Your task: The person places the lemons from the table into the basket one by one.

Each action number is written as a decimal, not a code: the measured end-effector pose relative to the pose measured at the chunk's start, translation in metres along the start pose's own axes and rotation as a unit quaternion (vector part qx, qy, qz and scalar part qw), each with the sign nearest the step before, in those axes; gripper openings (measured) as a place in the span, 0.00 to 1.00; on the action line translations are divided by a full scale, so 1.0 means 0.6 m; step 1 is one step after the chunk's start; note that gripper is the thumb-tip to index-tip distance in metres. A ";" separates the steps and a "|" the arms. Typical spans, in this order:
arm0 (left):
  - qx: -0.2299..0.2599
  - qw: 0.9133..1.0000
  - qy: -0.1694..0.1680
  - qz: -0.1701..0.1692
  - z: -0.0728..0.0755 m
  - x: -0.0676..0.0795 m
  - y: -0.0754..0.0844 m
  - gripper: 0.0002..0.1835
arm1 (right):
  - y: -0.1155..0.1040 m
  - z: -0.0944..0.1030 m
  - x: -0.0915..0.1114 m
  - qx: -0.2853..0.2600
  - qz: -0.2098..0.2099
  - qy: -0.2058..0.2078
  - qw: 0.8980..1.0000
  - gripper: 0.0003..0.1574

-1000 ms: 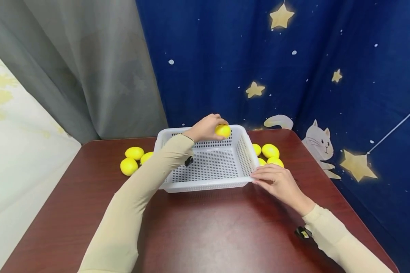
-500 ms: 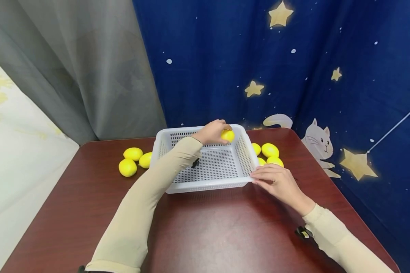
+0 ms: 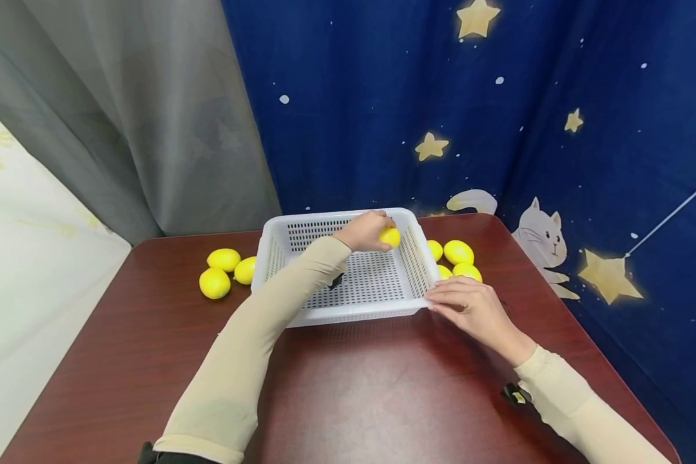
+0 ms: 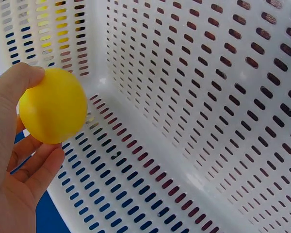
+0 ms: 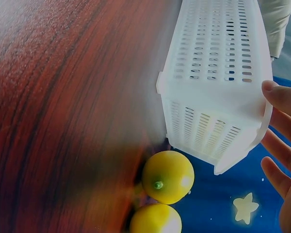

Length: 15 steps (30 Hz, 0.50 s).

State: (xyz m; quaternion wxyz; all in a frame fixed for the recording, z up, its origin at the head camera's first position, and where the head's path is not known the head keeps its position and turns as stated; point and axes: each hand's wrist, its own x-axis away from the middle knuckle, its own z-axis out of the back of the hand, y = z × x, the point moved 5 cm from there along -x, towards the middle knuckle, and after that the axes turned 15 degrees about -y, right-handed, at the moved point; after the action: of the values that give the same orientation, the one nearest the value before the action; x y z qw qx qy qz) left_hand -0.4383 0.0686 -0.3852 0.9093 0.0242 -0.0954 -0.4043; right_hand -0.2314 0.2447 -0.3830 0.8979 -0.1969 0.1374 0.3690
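Note:
My left hand [image 3: 367, 231] grips a yellow lemon [image 3: 390, 237] inside the white perforated plastic basket [image 3: 354, 314], near its back right corner. In the left wrist view the thumb lies on top of the lemon [image 4: 53, 106], with the fingers behind and below it; the fruit looks apart from the basket walls [image 4: 194, 63]. At the near right corner, my right hand [image 3: 472, 308] pinches the basket's rim. Its thumb is on one side and its fingers on the other in the right wrist view. The left forearm hides part of the basket's left side.
Several lemons [image 3: 458, 252] lie just right of the basket, partly behind its wall and the right hand. More lemons [image 3: 215, 283] sit to its left. Everything stands on a dark red-brown table [image 3: 348, 393], with a blue star-patterned curtain [image 3: 348, 96] behind.
My left hand has carried the lemon slightly right and down into the basket. The right hand has stayed on the rim.

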 end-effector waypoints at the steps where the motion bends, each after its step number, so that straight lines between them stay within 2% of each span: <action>1: -0.002 1.000 -0.002 0.001 -0.002 -0.001 0.000 0.28 | 0.000 0.000 0.000 -0.002 0.001 0.001 1.000 0.19; 8: 0.000 1.000 -0.020 0.008 -0.012 -0.003 0.004 0.29 | 0.000 0.002 0.000 -0.004 0.003 0.005 1.000 0.19; 15: -0.013 1.000 -0.015 0.007 -0.020 -0.009 0.006 0.27 | -0.001 0.002 0.000 0.003 -0.007 -0.001 1.000 0.20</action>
State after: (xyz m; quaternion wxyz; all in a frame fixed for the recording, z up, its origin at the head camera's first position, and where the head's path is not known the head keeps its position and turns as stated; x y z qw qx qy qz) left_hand -0.4366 0.0745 -0.3976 0.9108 0.0056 -0.1040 -0.3994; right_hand -0.2309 0.2450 -0.3822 0.9011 -0.1943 0.1363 0.3629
